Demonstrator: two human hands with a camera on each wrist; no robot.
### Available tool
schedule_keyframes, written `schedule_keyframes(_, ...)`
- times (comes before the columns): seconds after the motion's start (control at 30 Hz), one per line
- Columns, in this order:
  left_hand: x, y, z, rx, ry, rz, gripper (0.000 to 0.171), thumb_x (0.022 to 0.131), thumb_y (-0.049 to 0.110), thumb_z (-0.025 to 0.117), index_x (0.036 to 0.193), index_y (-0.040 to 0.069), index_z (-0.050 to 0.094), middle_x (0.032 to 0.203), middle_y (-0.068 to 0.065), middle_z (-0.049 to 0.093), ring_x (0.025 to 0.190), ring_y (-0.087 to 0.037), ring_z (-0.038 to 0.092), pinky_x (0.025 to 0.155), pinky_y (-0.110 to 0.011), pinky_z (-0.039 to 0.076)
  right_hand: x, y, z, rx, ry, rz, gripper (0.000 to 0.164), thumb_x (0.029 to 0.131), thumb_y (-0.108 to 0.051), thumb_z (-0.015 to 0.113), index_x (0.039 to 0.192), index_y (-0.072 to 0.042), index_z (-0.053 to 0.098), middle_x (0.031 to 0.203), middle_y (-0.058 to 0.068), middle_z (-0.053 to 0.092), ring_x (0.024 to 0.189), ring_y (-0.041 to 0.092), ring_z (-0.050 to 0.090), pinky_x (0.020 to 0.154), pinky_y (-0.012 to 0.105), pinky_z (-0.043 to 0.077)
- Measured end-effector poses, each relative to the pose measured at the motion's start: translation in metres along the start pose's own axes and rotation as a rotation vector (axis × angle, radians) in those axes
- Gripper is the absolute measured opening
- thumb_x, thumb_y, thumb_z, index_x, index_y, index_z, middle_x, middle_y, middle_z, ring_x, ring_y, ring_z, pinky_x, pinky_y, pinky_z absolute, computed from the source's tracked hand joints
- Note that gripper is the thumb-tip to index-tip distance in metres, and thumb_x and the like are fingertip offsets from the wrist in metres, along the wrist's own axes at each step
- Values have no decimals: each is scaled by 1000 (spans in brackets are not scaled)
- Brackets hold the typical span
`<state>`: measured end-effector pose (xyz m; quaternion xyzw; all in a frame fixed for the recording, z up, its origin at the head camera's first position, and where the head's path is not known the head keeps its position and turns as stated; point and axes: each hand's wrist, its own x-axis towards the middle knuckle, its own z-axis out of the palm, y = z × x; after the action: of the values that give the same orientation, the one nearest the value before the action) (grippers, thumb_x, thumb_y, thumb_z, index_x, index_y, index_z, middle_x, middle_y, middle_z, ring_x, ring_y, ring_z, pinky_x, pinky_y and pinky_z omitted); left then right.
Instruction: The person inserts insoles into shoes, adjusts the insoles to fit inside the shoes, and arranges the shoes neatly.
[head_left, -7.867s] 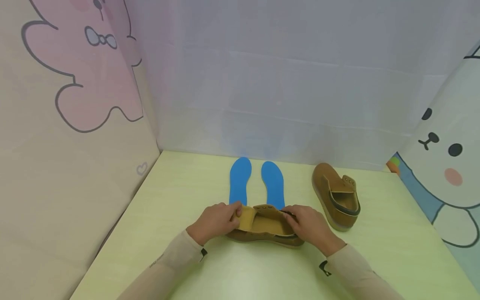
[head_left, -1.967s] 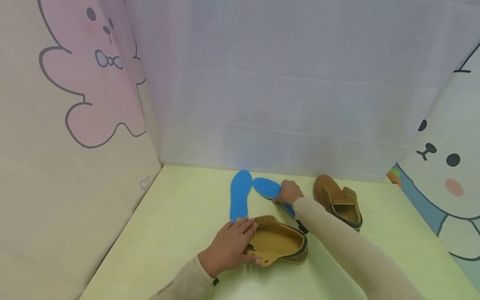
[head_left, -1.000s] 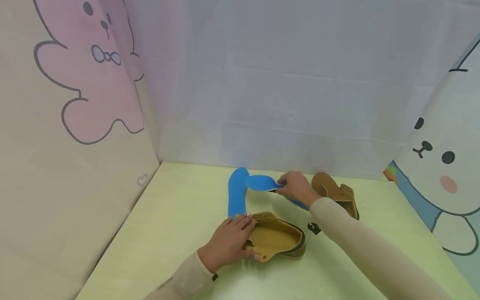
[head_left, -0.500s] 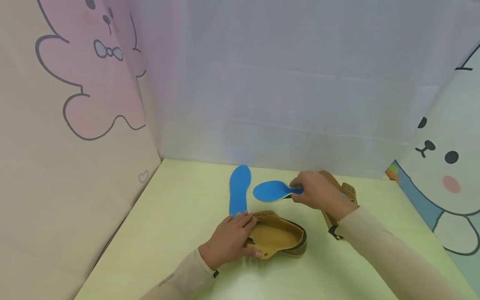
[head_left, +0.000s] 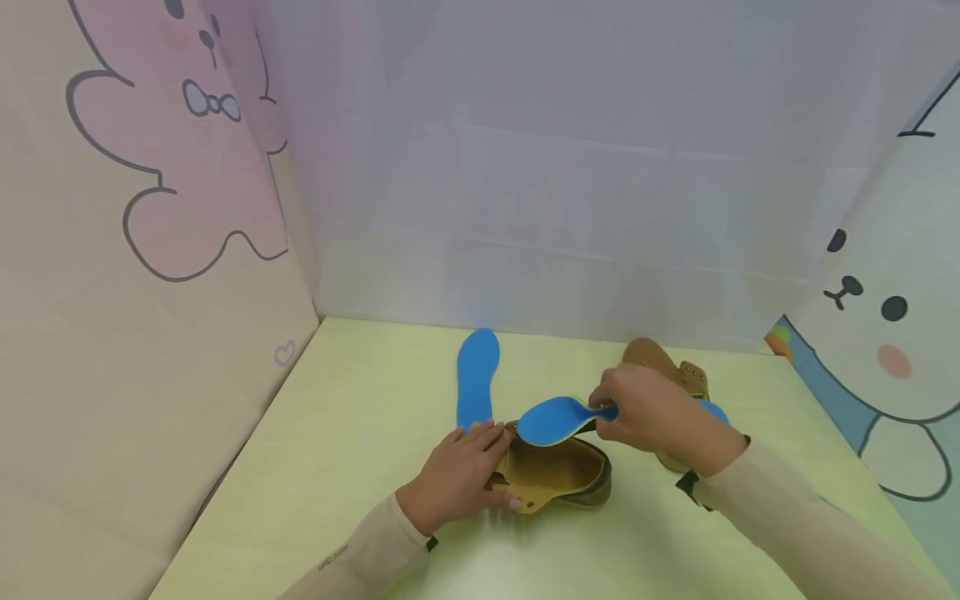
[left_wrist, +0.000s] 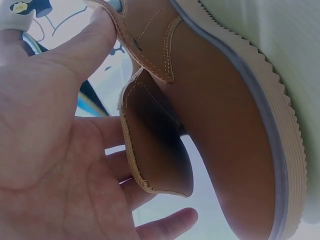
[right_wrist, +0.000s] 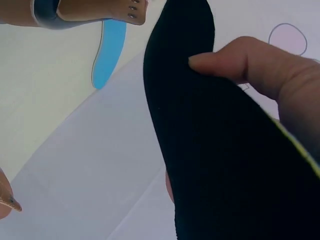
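Note:
In the head view, my right hand (head_left: 660, 412) pinches a blue insole (head_left: 555, 421) between thumb and fingers. Its forefoot end overlaps the far edge of a brown shoe (head_left: 592, 493), and its other end shows past my wrist. The right wrist view shows the insole's dark underside (right_wrist: 200, 130), with my thumb lying on it. My left hand (head_left: 456, 479) spreads over the shoe's front, steadying it. In the left wrist view, the thumb touches the eyelet flap (left_wrist: 140, 55), while fairly straight fingers reach behind the folded-back tongue (left_wrist: 155, 145). The shoe's opening faces up.
A second blue insole (head_left: 477, 375) lies on the pale yellow table (head_left: 360, 392) behind my left hand. Another brown shoe (head_left: 648, 358) stands at the back right, partly covered by my right hand. Cloth walls (head_left: 555, 167) with cartoon prints enclose the table's back and sides.
My right hand picked the insole up from the table, then carried it right and toward me over the shoe's far edge. My left hand moved from the tongue onto the shoe's front and stays there.

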<state>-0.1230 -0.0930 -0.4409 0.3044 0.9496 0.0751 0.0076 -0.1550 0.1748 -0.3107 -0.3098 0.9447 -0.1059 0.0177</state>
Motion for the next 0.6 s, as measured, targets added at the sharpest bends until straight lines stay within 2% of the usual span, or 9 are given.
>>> schedule_keyframes(0.1,1,-1,2,-6,-5,-7,90,86,71,62,152,10,48,156,-8,45,145,-28,39,112,-52,38,-3,-7,2,-14,-40,9,14,78,-2,75,73,-15,72,70,-4,50,64,11,39,56,27,31)
schedule_keyframes(0.37,0,-2,4,-10,-2,-23,92,85,71,65,151,9,49,155,-8,45,144,-29,40,113,-54,36,-5,-19,16,-106,-56,-40,15,75,2,74,74,-13,72,70,-4,48,69,14,41,58,28,36)
schedule_keyframes(0.5,0,-2,3,4,14,-2,92,85,70,66,150,7,50,153,-11,48,143,-29,42,114,-49,37,-3,-19,25,-133,-44,-61,19,73,3,75,69,-14,68,68,-5,45,68,14,40,57,28,33)
schedule_keyframes(0.6,1,-1,1,16,36,29,90,85,67,69,147,3,53,150,-13,51,141,-28,45,114,-42,38,-1,-20,33,-176,-12,-97,27,70,5,74,63,-16,59,64,-5,40,64,15,36,56,29,28)
